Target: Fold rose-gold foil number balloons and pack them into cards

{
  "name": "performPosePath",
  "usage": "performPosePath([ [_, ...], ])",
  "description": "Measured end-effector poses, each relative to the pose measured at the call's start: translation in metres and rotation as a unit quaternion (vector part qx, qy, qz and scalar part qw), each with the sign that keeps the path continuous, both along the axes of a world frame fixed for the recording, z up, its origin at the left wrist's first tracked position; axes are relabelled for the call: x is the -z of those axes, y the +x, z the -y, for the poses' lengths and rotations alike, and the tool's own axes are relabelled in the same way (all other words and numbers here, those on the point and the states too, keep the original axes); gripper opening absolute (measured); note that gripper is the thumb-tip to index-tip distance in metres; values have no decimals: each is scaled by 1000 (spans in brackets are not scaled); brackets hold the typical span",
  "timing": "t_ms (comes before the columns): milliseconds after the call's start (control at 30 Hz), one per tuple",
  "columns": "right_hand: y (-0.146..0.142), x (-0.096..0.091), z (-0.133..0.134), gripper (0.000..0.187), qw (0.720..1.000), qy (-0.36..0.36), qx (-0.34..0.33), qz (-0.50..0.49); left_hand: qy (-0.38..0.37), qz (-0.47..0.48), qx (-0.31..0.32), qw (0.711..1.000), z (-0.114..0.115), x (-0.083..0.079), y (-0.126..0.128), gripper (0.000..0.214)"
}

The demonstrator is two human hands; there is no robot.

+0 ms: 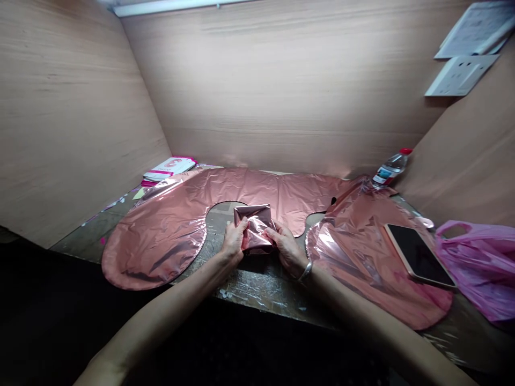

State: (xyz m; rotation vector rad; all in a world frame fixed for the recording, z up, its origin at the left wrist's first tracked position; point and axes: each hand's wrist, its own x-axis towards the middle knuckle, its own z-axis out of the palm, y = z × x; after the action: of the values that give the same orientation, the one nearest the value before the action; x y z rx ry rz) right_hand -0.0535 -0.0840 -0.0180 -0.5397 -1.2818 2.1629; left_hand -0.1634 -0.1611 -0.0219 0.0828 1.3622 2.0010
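Note:
A small folded piece of rose-gold foil [257, 225] is held between both hands near the table's front edge. My left hand [233, 241] pinches its left side with closed fingers. My right hand [286, 247], with a silver bracelet at the wrist, grips its right side. Behind and around the hands lies a large flat rose-gold foil balloon [161, 236], shaped like an arch, spread across the worn table [257, 289].
A phone [418, 254] lies on the foil at the right, beside a pink plastic bag [483, 268]. A water bottle [390, 169] lies at the back right. White-and-pink packets [169, 167] sit at the back left. Wooden panels wall in the table on three sides.

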Motion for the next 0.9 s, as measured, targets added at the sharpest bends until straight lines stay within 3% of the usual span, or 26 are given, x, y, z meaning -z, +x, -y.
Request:
performPosePath([
  [67,2,0,0,33,1000,14,15,2,-12,-47,3,999,0,2,-2,40],
  [133,7,0,-5,32,999,31,7,21,-22,-154,-11,988,3,-1,-8,47],
  [233,18,-2,-17,30,994,66,-63,52,-54,-326,-9,944,9,-16,-22,56],
  [300,25,-8,-24,30,987,91,-119,64,-72,-343,104,931,12,-30,-31,60],
  [400,29,-23,-32,31,971,165,-158,67,-49,-264,334,903,12,-46,-36,52],
  [467,32,-35,-36,33,960,227,-145,72,-12,-223,400,889,12,-48,-33,44],
  [533,36,-44,-38,40,955,264,-108,82,24,-202,371,906,13,-43,-28,38],
  [600,41,-48,-36,49,961,259,-62,79,57,-190,301,933,15,-35,-20,36],
  [733,52,-35,-26,52,968,250,6,16,93,-160,218,958,19,-19,-9,32],
  [900,55,-15,-19,31,908,401,113,50,103,-137,177,969,20,-10,-5,34],
])
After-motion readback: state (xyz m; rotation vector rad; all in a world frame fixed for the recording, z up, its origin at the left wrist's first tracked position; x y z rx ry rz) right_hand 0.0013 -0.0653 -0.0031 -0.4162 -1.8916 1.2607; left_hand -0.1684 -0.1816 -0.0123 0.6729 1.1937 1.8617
